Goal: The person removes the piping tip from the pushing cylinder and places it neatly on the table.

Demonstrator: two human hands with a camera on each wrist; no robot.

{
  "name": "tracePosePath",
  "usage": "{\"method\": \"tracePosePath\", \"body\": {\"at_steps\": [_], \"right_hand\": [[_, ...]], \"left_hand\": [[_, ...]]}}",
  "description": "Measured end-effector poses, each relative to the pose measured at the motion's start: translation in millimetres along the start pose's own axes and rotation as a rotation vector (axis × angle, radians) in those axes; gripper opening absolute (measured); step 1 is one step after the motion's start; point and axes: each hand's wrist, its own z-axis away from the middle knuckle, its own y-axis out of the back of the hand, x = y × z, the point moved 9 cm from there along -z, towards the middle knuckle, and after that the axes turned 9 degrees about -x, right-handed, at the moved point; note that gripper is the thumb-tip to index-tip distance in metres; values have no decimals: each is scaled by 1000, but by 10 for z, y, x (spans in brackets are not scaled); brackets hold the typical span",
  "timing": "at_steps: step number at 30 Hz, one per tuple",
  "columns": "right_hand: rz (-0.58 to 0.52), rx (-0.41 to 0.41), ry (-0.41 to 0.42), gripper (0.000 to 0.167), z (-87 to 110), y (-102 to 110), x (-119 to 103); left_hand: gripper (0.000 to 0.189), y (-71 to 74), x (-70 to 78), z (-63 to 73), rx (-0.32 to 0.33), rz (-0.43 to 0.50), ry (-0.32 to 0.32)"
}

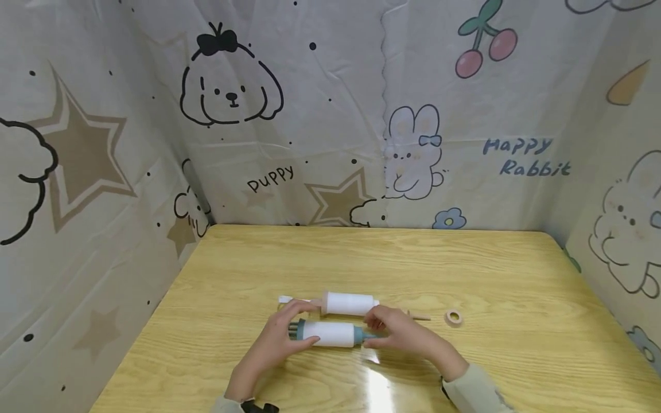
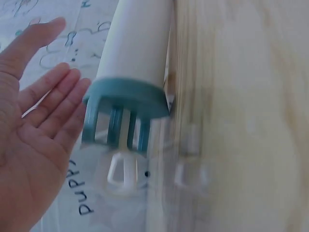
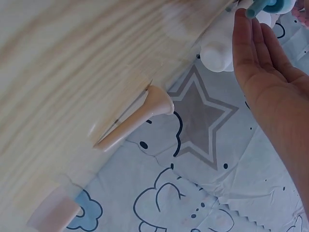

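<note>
A white cylinder with teal ends (image 1: 329, 334) lies crosswise on the table in front of the person. Its left end carries several teal prongs (image 2: 114, 123), and a thin teal rod (image 3: 257, 8) juts from the right end. My left hand (image 1: 273, 341) spreads around the pronged end, thumb on the near side and fingers on the far side. In the left wrist view that hand (image 2: 43, 130) shows straight fingers beside the cylinder. My right hand (image 1: 403, 332) is at the teal rod, its fingers extended and fingertips right by it in the right wrist view.
Just behind lies a second white cylinder with a beige-pink end (image 1: 348, 304), a white loop-ended piece (image 1: 286, 299) to its left. A beige flared stem (image 3: 130, 121) and a beige ring (image 1: 454, 318) lie to the right. Patterned cloth (image 1: 330, 115) walls the table's back and sides.
</note>
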Motion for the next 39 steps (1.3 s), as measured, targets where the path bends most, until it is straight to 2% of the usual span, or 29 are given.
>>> {"method": "tracePosePath", "body": {"at_steps": [7,11,17,24,29,34,39], "right_hand": [[-12,-55,-23,46,-45,-84,12],[10,-54,-27,42,-75,-108,10],[8,-42,-18,27,-99,-128,-11],[29,-41,-1,21,-102,-139,-14],[28,4,28,20,-33,-81,-29],[-8,98,60,22,87,44,-55],[-4,224,171,25,211,170,-147]], "left_hand": [[61,4,-254,116,-63,-7,88],[60,-18,-354,159,-115,8,124],[56,-30,-394,150,-159,27,130],[51,-44,-427,128,-199,55,115],[50,-25,-393,130,-190,103,92],[51,66,-241,108,-132,120,23],[53,148,-63,85,-82,153,-49]]}}
